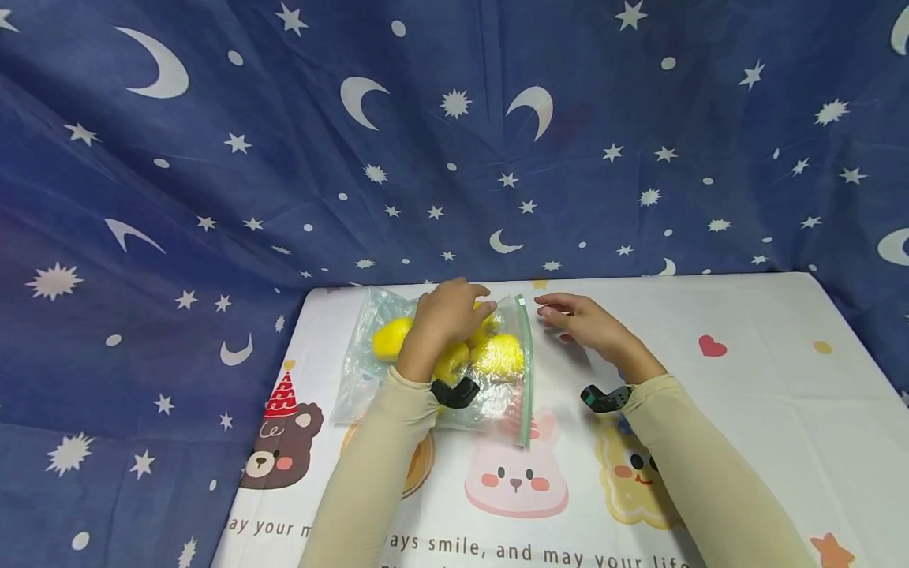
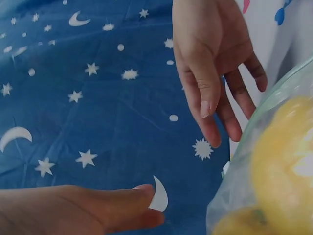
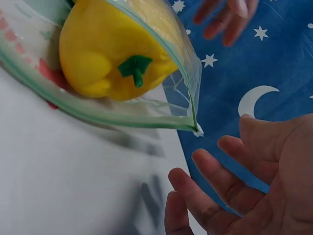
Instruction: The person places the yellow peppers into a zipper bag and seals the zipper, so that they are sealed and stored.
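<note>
A clear zip bag (image 1: 358, 394) with a green-edged mouth lies on the table, holding several yellow pieces. One is plainly a yellow bell pepper (image 3: 105, 56) with a green stem, seen through the parted mouth in the right wrist view. A small white zip slider (image 3: 198, 131) sits at the mouth's far corner. Over the bag hovers my left hand (image 1: 449, 312), fingers loosely bent and gripping nothing; it hides part of the contents. Just right of the slider, apart from the bag, my right hand (image 1: 592, 325) has its fingers spread and relaxed with nothing in them.
A white tablecloth (image 1: 767, 442) printed with cartoon animals and lettering covers the table. Dark blue curtain cloth (image 1: 454, 142) with moons and stars rises behind the table's far edge and along the left. Each wrist wears a black band (image 1: 456, 393).
</note>
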The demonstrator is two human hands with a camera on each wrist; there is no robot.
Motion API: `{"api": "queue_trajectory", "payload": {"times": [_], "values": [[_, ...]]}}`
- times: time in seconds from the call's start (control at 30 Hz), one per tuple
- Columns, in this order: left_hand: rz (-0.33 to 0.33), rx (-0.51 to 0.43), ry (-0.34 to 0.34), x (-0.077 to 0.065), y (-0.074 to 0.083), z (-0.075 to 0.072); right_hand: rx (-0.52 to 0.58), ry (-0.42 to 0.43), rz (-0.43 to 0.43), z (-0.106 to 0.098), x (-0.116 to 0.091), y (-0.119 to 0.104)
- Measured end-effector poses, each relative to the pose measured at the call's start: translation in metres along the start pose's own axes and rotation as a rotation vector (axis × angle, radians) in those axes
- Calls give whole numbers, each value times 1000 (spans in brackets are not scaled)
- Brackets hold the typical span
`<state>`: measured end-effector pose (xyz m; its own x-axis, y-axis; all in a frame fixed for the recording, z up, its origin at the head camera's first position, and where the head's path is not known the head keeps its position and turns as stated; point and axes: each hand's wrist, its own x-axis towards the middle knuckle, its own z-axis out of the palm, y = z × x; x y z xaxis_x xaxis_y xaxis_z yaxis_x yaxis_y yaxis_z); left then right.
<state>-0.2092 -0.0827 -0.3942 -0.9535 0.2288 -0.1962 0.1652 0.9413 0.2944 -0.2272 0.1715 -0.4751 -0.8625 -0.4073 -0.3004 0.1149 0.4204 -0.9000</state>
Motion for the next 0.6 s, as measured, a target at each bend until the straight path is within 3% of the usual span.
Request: {"api": "queue_trajectory", "payload": {"times": [0.17, 0.33, 0.47, 0.6], "values": [[79, -127, -7, 32, -3, -10, 64, 54, 39, 3, 12, -1], [150, -245, -74, 62, -6, -1, 127, 147, 109, 8, 27, 0], [144, -298, -136, 81, -8, 11, 144, 188, 144, 13, 36, 2], [95, -328, -176, 93, -12, 22, 161, 230, 181, 18, 43, 3]]}}
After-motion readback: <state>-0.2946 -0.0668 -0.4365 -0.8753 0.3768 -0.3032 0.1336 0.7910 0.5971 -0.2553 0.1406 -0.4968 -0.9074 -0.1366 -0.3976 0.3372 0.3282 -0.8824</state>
